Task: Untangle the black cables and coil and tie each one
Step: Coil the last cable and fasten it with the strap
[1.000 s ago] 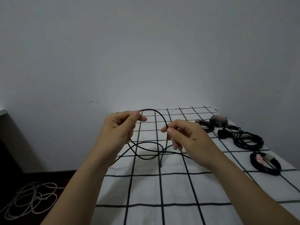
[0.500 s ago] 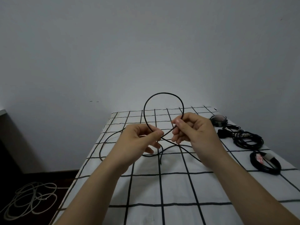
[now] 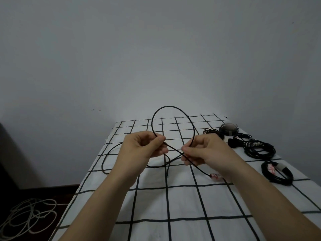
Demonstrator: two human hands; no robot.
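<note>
head: both hands (image 3: 144,148) (image 3: 205,150) pinch black cable (image 3: 171,107) loop

My left hand (image 3: 144,148) covering stretch of cable (image 3: 169,106) inside pinch. My right hand (image 3: 205,150) hiding cable run through curled fingers. Plug (image 3: 215,176) half tucking under my right wrist; type too small to tell. Both forearms running off bottom edge. White cord (image 3: 29,216) on floor getting cut by left edge. Round thing (image 3: 227,128) far right looking too dim to name. Bundles (image 3: 260,152) overlapping; count unclear.
</note>
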